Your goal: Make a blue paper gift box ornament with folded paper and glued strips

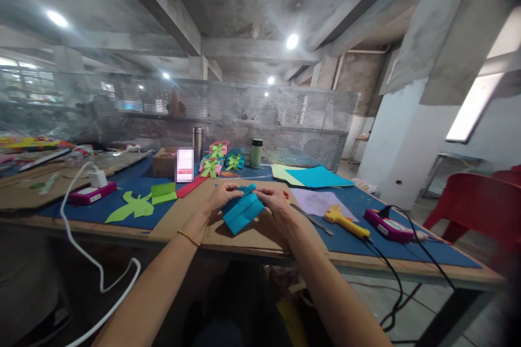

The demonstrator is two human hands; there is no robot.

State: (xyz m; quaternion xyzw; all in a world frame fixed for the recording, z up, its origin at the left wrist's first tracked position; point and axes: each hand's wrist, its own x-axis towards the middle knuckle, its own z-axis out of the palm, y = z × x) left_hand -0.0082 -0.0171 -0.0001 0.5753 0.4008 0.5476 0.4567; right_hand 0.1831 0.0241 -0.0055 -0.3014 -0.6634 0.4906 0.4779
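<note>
Between my two hands is a folded piece of blue paper, creased across and held tilted above a sheet of brown cardboard. My left hand pinches its upper left edge. The fingers of my right hand are closed on the upper right edge, near a small raised flap. Just right of that hand, a pair of scissors with red handles is partly hidden. A metal blade-like tool lies beside a yellow glue gun. Green paper cutouts lie to the left.
Purple power strips sit at both sides, with cables over the table edge. Behind are a cardboard box, small boxes with green bows, a steel flask, a green bottle and blue sheets. A red chair stands right.
</note>
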